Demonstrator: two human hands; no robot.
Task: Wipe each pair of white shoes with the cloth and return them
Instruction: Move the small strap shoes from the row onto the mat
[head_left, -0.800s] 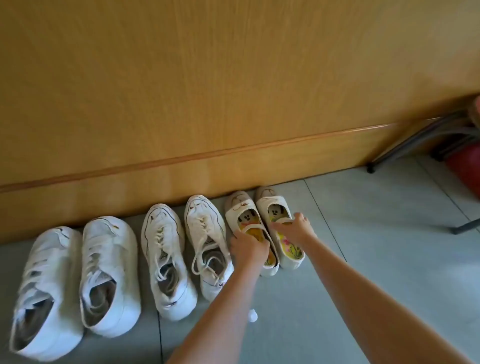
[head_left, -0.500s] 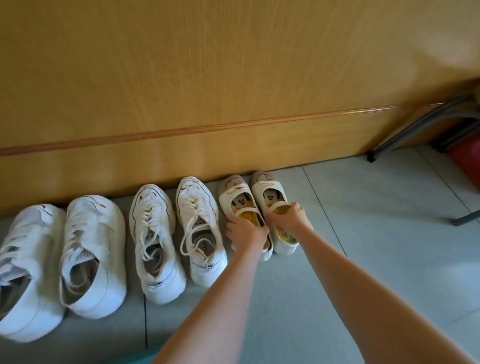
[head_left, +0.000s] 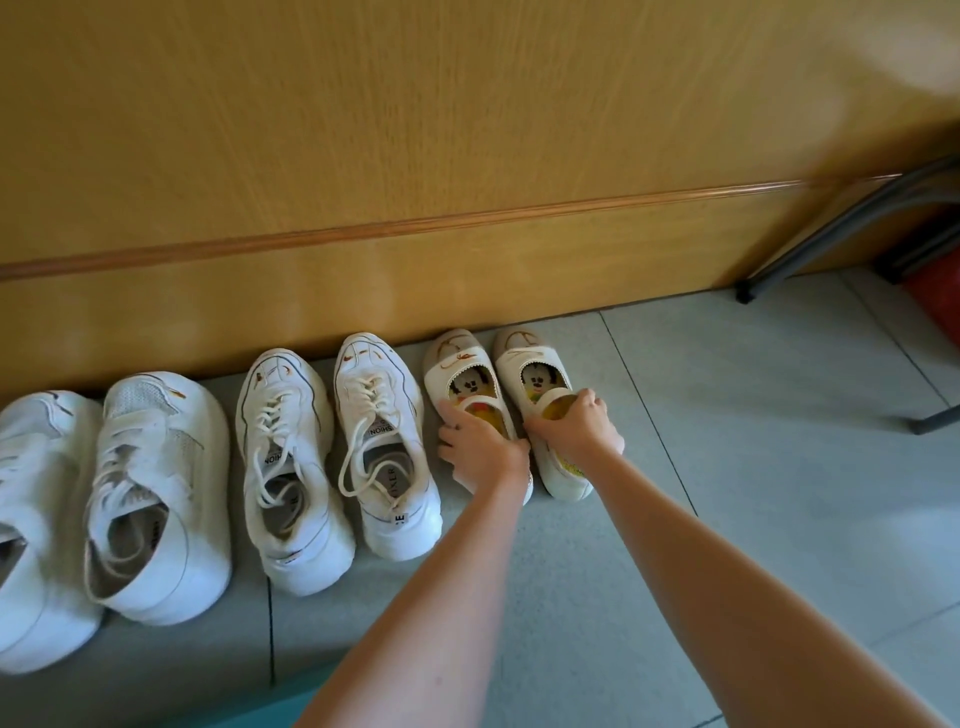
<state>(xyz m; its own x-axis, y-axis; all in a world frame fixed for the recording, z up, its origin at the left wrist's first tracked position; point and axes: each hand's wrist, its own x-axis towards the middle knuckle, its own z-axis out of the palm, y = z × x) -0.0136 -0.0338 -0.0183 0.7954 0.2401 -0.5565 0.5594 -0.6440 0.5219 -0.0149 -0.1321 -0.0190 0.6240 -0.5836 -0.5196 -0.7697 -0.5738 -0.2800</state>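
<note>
The small pair stood toes to the wall, at the right end of the row along it. The left hand gripped one shoe's sides. The right hand curled its fingers round the other's strap, presumably to lift both for wiping. Two larger pairs waited along the wall, leftward.

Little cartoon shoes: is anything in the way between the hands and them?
No, nothing visible. The left grip holds the left little shoe and the right grip holds the right little shoe, both on the floor beside the laced sneakers.
</note>
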